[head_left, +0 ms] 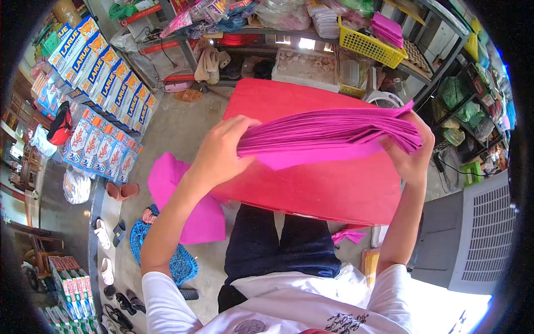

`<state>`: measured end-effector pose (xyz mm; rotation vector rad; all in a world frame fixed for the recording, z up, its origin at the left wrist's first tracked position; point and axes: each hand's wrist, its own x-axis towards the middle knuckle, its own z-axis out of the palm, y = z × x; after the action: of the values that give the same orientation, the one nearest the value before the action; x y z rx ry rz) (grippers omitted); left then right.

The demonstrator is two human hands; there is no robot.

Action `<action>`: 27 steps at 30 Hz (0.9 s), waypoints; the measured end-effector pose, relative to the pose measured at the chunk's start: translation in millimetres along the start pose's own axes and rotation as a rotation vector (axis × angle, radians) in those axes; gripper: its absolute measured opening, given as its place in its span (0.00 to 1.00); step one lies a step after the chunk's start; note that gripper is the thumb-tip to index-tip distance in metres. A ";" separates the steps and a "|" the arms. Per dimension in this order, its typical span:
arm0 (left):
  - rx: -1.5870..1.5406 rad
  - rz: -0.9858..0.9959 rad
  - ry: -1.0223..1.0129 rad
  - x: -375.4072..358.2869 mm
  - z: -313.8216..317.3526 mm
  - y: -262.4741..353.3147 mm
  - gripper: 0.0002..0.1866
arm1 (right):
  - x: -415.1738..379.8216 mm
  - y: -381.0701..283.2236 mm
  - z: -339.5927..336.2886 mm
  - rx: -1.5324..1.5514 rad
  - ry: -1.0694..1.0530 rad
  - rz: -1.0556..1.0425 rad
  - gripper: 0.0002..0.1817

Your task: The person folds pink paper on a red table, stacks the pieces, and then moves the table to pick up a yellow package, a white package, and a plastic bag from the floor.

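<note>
A thick stack of magenta sheets (328,133), thin like paper or cloth, is held up above a red table (311,192). My left hand (225,147) grips its left end, the fingers wrapped behind the layers. At the opposite end my right hand (414,150) is closed round the stack, where the layers bend and fan apart. The sheets sag a little between both hands, and one lower sheet hangs below the others. Another magenta piece (194,203) lies to the left of the table, partly behind my left forearm.
Stacked beer cartons (105,78) stand at the left. A yellow basket (370,47) with magenta sheets sits on the back shelf. Sandals (103,234) and a blue mat (181,264) lie on the floor. A grey air cooler (473,234) stands at right.
</note>
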<state>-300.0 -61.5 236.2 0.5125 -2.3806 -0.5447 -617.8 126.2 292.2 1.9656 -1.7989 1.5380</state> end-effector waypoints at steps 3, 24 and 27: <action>-0.052 0.025 -0.037 -4.3 -15.9 -8.3 0.20 | -15.8 15.6 6.9 0.201 0.033 0.150 0.16; -0.614 -0.186 0.542 -51.6 100.6 -72.1 0.27 | -111.2 102.5 131.5 0.539 0.206 0.646 0.09; -0.644 -0.169 0.579 -46.5 110.2 -73.2 0.28 | -111.8 103.2 129.6 0.530 0.179 0.630 0.10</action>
<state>-322.4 -72.7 98.2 0.4883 -1.5138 -1.0278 -600.1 92.4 96.0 1.3746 -2.2254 2.5017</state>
